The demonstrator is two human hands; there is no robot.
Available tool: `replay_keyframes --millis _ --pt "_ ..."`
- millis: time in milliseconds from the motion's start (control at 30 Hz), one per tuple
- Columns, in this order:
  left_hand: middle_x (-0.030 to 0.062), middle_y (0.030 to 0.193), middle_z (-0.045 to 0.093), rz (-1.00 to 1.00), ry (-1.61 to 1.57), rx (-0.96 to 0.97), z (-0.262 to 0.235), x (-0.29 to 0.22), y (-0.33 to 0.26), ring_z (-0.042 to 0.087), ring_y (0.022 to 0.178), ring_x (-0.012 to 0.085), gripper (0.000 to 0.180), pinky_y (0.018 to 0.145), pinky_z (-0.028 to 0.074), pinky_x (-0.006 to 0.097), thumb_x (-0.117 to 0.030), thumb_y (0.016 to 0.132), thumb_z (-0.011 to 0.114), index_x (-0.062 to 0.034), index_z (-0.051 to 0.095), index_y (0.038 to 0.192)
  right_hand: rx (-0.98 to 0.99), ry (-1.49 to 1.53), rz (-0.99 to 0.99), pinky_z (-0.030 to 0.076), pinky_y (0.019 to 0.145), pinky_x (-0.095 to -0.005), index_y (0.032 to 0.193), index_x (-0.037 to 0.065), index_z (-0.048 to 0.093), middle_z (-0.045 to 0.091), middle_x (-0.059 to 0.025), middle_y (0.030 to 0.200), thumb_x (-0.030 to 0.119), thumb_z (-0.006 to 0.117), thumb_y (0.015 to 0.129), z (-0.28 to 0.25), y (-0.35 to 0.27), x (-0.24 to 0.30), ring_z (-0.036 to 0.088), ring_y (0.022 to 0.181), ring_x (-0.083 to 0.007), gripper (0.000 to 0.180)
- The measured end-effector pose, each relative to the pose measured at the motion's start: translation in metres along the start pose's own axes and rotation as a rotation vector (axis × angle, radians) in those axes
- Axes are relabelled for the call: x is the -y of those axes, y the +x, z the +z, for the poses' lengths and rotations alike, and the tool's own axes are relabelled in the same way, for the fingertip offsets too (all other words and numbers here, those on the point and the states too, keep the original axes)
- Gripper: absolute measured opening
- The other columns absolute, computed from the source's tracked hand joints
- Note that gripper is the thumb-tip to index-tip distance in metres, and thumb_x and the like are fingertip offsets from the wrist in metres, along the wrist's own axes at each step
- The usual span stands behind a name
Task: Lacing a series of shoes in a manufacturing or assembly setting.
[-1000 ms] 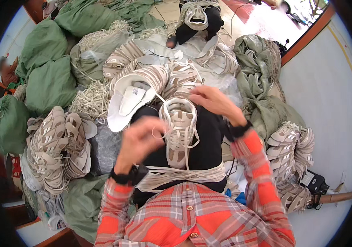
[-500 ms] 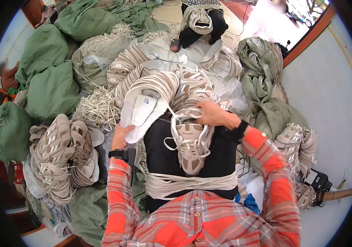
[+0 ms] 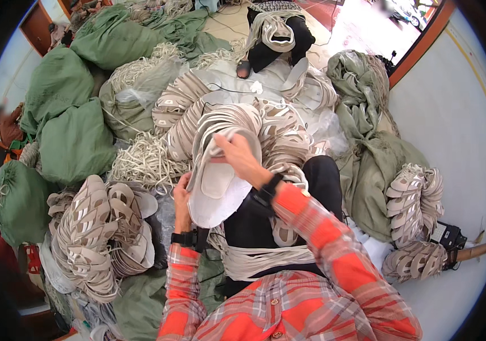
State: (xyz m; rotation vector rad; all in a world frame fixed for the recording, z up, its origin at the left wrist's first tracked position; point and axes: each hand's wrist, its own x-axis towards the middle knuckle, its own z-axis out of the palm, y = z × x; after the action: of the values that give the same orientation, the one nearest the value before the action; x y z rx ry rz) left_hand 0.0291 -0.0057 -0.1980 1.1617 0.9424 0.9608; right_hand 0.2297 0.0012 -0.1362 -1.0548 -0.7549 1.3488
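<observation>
A white shoe sole (image 3: 218,193) with beige strap uppers stands tilted in front of my knees. My right hand (image 3: 237,153) grips its top edge, fingers curled over the beige part. My left hand (image 3: 181,196) holds the sole's left side from beneath. Another beige strapped upper (image 3: 284,230) lies on my black trousers below my right wrist. A bundle of pale cords (image 3: 254,260) lies across my lap.
Stacks of beige strapped uppers (image 3: 98,227) lie at my left, more (image 3: 416,196) at the right and ahead (image 3: 277,133). Green sacks (image 3: 75,139) pile at the left and back. A tangle of white laces (image 3: 143,162) lies ahead left. Another person in black (image 3: 277,37) sits at the far side.
Both hands left the upper on my lap. My right hand reached forward and took the top of the white sole, my left moved under its side, and the sole now stands raised.
</observation>
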Motion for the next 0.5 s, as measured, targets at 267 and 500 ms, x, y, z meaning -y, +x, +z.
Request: replay_keyframes --millis 267,500 --pt "0.0125 0.129 0.050 -0.163 0.187 0.253 -0.033 -0.022 0.000 0.046 0.117 0.0195 0.068 0.099 0.036 0.032 -0.025 0.085 0.062 0.0006 0.030 0.140 0.393 -0.575 0.112 0.049 0.080 -0.0301 0.117 -0.006 0.052 0.062 -0.0119 0.100 0.022 0.061 0.088 -0.026 -0.052 0.059 0.060 0.089 -0.0176 0.041" --pt "0.0189 0.103 0.059 0.679 1.180 -0.244 0.052 -0.070 -0.035 0.059 0.094 0.0306 0.042 0.084 0.046 0.039 -0.005 0.081 0.057 -0.0002 0.050 0.122 0.051 -1.329 -0.089 0.042 0.092 -0.0437 0.126 -0.003 0.045 0.056 -0.0266 0.114 0.027 0.057 0.088 -0.157 -0.118 0.032 0.053 0.107 -0.0407 0.050"
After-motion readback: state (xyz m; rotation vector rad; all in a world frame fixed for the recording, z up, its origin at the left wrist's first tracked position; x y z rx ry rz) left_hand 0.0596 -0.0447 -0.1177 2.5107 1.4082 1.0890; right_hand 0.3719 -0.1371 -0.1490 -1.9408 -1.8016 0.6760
